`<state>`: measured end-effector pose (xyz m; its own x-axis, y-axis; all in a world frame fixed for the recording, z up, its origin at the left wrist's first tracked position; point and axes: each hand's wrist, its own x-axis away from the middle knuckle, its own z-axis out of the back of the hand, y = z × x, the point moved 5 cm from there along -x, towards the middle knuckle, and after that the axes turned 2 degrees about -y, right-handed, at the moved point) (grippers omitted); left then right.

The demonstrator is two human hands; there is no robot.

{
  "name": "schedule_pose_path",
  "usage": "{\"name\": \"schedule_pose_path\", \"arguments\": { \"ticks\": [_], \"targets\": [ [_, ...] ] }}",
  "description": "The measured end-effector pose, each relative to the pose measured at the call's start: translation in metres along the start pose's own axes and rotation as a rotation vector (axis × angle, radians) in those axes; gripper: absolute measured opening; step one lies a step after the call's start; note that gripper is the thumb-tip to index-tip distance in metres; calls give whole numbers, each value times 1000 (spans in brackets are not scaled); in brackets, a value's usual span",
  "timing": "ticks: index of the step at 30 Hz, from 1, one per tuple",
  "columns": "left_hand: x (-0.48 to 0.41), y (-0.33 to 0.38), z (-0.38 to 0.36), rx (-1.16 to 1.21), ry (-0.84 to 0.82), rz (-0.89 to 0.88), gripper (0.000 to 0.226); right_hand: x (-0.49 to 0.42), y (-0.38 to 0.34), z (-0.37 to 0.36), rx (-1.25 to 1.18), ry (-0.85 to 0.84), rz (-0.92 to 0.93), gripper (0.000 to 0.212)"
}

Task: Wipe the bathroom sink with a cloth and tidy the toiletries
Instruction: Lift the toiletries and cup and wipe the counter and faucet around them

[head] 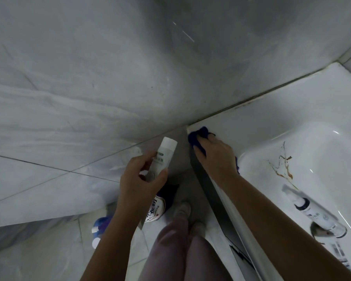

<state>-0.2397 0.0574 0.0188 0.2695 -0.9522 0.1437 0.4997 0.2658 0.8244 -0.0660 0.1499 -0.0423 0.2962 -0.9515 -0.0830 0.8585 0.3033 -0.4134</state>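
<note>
My right hand (217,155) presses a dark blue cloth (198,134) onto the near left corner of the white sink's rim (251,126), its fingers curled over the cloth. To the left of the sink, my left hand (142,179) holds a white toiletry bottle (164,155) in the air, pinched between thumb and fingers. Inside the basin lie a white tube with a dark band (312,211) and brown stain lines (284,165).
Grey marbled wall tiles (130,67) fill the upper view. On the floor below my left hand stand a round container with printed text (156,209) and a blue and white bottle (100,230). My legs and slippers (182,209) are beside the dark cabinet front (213,195).
</note>
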Motion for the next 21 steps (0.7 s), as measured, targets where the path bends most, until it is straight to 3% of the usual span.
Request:
{"name": "schedule_pose_path", "arguments": {
  "ticks": [4,11,15,18,21],
  "targets": [
    [2,5,-4,-11,-70,-28,44,55,14,15,9,60,-5,36],
    [2,10,-7,-42,-83,-40,44,-4,-3,-2,25,67,-139,27],
    [-4,24,-15,-21,-135,-55,42,53,5,10,-7,118,-73,32],
    [-14,37,-25,-9,-166,-65,42,30,23,13,91,60,4,32],
    [-26,53,-30,-7,-181,-148,41,-28,86,42,186,89,-203,35]
  ]
}}
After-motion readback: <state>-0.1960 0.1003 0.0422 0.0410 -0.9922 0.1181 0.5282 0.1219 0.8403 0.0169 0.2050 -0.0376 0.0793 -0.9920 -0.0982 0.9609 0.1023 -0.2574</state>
